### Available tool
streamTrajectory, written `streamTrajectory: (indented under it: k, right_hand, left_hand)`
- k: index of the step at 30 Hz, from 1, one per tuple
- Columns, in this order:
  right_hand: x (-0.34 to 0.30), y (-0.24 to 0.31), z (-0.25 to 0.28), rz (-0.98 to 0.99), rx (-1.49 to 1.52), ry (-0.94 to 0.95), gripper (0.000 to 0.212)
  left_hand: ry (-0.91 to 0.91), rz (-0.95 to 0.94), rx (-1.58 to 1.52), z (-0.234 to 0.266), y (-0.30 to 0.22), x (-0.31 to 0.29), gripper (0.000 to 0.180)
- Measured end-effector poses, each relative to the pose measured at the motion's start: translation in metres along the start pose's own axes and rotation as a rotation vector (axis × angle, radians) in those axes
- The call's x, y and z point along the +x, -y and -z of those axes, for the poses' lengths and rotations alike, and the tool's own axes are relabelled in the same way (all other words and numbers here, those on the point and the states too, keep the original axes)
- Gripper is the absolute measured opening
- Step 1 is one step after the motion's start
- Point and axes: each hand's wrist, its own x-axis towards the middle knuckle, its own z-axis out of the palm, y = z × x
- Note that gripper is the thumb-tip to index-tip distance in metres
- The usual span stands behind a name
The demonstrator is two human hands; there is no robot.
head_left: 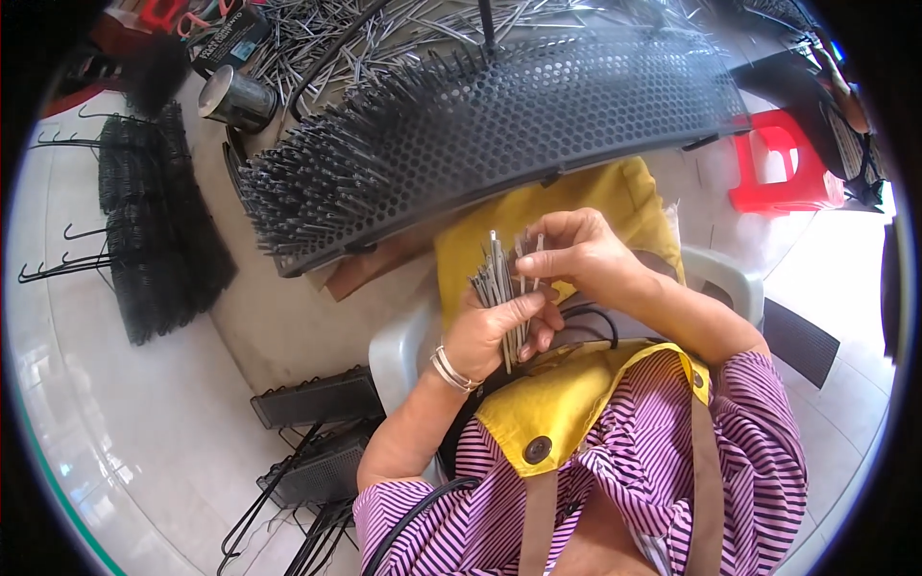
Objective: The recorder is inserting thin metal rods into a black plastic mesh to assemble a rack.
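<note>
Head view: a seated person's left hand (pixel 488 331) wraps around a bundle of slim grey rods (pixel 497 281) on the near side of a perforated black rack (pixel 595 106) partly filled with standing rods (pixel 317 182), as the right hand (pixel 581 257) pinches a few at their upper ends. The step in hand looks like singling out rods, and the next move likely calls for a steady left grip and a fine pinch. Pale lettering marks a dark package (pixel 229 43) at upper left.

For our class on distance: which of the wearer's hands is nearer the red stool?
Right. The right hand is to the left of the red stool; the left hand is farther left.
</note>
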Motion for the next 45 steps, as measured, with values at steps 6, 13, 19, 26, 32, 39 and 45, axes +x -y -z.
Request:
streamTrajectory:
  k: [6, 13, 19, 26, 32, 39, 45]
  right_hand:
    - [-0.002, 0.000, -0.003, 0.021, -0.042, 0.026, 0.016]
    - [0.006, 0.008, 0.002, 0.115, -0.076, 0.017, 0.003]
    - [0.010, 0.019, 0.007, 0.196, -0.265, -0.084, 0.006]
    - [0.025, 0.082, 0.021, 0.517, 0.062, -0.118, 0.022]
    - [0.072, 0.095, 0.040, 0.908, -0.327, -0.386, 0.013]
    - [0.088, 0.102, 0.015, 1.214, -0.588, -0.266, 0.012]
    - [0.093, 0.106, 0.008, 1.363, -0.959, -0.265, 0.012]
  left_hand:
    - [0.080, 0.017, -0.047, 0.006, -0.001, 0.001, 0.018]
    - [0.017, 0.061, -0.072, 0.006, -0.010, 0.003, 0.030]
    - [-0.094, 0.007, -0.121, 0.009, -0.006, 0.006, 0.030]
    - [-0.155, 0.002, -0.180, 0.012, -0.001, 0.002, 0.025]
    - [-0.048, 0.034, -0.197, 0.011, 0.001, 0.003, 0.025]
    - [-0.065, 0.028, -0.232, 0.015, 0.004, 0.003, 0.024]
    - [-0.093, 0.035, -0.287, 0.014, 0.003, 0.004, 0.021]
